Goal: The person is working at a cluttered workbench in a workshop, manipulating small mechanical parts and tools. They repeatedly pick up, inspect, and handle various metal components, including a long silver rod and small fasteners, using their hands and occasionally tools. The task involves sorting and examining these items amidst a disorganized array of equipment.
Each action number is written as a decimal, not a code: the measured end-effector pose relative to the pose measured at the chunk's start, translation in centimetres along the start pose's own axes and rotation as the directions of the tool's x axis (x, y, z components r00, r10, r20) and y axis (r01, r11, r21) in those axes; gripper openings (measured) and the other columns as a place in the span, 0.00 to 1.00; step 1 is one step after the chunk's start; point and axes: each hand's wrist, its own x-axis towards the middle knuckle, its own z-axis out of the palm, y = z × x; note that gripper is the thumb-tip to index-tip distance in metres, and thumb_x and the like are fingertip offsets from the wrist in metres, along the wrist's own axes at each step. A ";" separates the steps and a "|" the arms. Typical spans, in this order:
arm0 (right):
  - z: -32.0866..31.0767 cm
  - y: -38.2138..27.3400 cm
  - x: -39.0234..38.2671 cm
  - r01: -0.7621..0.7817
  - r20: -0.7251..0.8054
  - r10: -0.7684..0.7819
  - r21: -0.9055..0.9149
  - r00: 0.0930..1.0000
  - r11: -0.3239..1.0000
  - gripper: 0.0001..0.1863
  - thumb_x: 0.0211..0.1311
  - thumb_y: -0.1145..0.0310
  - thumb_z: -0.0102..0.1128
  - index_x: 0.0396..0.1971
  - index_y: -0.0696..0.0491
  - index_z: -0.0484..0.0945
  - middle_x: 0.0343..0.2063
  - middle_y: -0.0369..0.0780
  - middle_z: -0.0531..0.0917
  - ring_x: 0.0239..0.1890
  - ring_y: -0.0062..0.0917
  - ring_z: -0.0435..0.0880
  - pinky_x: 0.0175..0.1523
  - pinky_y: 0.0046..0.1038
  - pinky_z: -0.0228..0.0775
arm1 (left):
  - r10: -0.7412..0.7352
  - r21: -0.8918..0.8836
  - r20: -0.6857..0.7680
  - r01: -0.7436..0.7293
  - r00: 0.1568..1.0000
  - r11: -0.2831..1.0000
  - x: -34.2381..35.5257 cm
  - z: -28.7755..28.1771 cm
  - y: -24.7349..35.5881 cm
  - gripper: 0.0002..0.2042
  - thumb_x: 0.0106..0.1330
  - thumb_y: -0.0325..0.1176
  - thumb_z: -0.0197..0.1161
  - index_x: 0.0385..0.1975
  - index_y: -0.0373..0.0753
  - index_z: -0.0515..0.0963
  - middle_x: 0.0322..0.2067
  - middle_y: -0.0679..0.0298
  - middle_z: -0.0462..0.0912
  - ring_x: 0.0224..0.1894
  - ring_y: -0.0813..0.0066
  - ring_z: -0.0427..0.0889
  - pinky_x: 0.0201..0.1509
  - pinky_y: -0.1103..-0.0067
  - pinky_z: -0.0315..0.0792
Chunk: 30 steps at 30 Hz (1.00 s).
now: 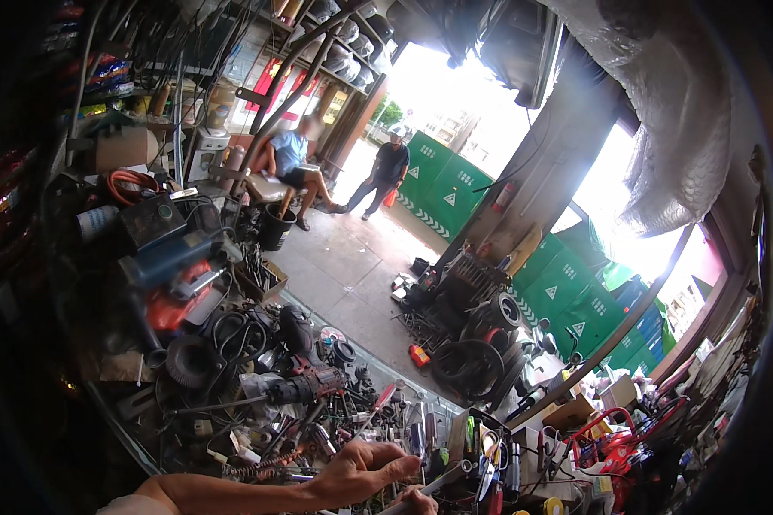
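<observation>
My left hand point(374, 469) reaches from the lower left over the cluttered bench, fingers curled and pressed together; what they hold, if anything, is too small to make out. Just below it, partly cut off by the lower edge, my right hand point(414, 502) is closed around a grey metal tool point(447, 477) with a rounded end. Around them lie a coil spring point(266, 464), a red-handled screwdriver point(382, 400), a power drill point(309, 384) and several small metal tools. An open container point(481, 455) of scissors and hand tools stands to the right.
A seated person point(290, 159) and a standing person point(385, 172) are near the doorway, beyond the concrete floor point(326, 266). Tyres point(468, 360) and machine parts stand beyond the bench. A blue-and-red machine point(167, 262) lies at left. Green barriers point(442, 184) are outside.
</observation>
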 end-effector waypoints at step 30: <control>-0.4 0.7 1.0 -0.024 -0.029 0.025 0.022 0.999 0.999 0.09 0.57 0.66 0.47 0.21 0.53 0.73 0.10 0.32 0.68 0.08 0.15 0.64 0.11 0.17 0.53 | 0.036 0.177 -0.049 -0.026 0.998 0.984 -0.5 1.2 1.2 0.15 0.57 0.33 0.64 0.39 0.33 0.69 0.29 0.61 0.80 0.30 0.79 0.77 0.31 0.83 0.71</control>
